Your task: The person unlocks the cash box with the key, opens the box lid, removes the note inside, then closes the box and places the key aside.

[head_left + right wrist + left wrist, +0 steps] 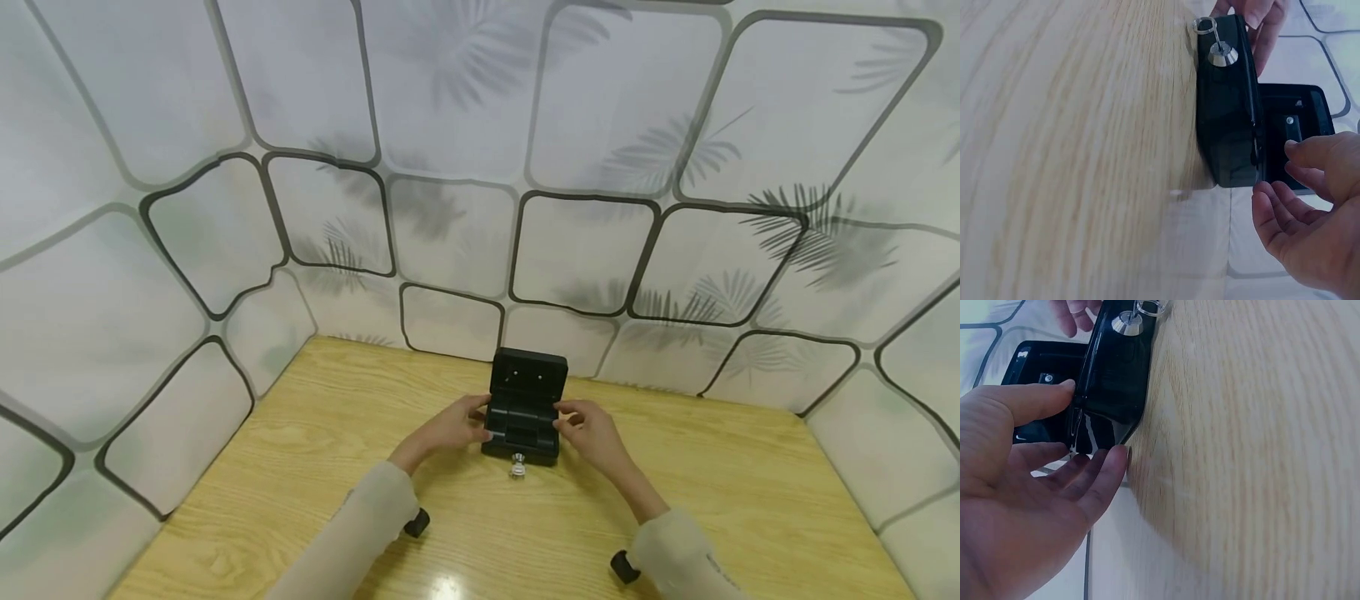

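Many rounded, dark-outlined shapes with grey leaf prints cover the pale backdrop (pixel 457 242), which runs from the left of the black, hinged, rectangular box (pixel 521 417) round behind it. The pale yellow, wood-grained bench (pixel 300 450) carries the box and spreads out on either side. To the box's near left come my cream-coloured left sleeve (pixel 352 533) and, at its cuff, a small black block (pixel 417 523). My left hand (pixel 450 425) is at the box's left side, thumb well apart from the loosely bent fingers; its tip is at the upper rim and the fingers lie along the left wall, though I cannot tell how hard they press. The box sits upright on the bench, its lid (pixel 528 367) raised and leaning back towards the backdrop, with two small silver fixings (pixel 515 373) on the lid's inner face. On the box's front wall is a round silver lock (pixel 1223 54) with a key (pixel 1217 40) in it and a wire ring (pixel 1195 26) on the key. My right hand (pixel 594 433) is at the box's right side, fingers loosely bent and thumb parted from them, the fingertips at the rim; whether they touch it I cannot tell. Nearer me, to the box's right, are a second small black block (pixel 624 567) and my cream right sleeve (pixel 678 550).
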The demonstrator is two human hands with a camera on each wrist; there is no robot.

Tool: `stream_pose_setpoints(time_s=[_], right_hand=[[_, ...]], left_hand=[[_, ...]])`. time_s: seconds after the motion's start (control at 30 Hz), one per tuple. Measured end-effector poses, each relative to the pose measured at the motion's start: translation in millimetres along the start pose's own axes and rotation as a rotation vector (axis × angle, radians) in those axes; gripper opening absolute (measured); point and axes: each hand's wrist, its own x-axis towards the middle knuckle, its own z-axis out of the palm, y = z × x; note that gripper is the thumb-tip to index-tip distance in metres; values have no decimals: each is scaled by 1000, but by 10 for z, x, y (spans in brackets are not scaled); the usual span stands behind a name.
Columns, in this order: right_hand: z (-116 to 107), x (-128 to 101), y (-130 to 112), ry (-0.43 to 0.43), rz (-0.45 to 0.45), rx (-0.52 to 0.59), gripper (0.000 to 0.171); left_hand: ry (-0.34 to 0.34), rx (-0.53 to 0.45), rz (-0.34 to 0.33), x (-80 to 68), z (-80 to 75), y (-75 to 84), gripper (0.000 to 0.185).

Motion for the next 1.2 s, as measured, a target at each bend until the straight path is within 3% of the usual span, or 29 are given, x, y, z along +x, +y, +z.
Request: stream_pose_setpoints(time_s=[0.3, 0.8, 0.97, 1.2], right_hand=[[69, 8, -113, -12, -100, -87, 22], [141, 23, -98, -78, -107, -203, 21], [163, 38, -97, -45, -165, -247, 19], [188, 42, -96, -16, -159, -250, 16]], left_hand=[[-40, 7, -15, -17, -18, -5, 82], [-36, 1, -31, -39, -17, 8, 82], [-30, 2, -38, -37, -15, 26, 81], [-31, -1, -33, -31, -8, 24, 82]])
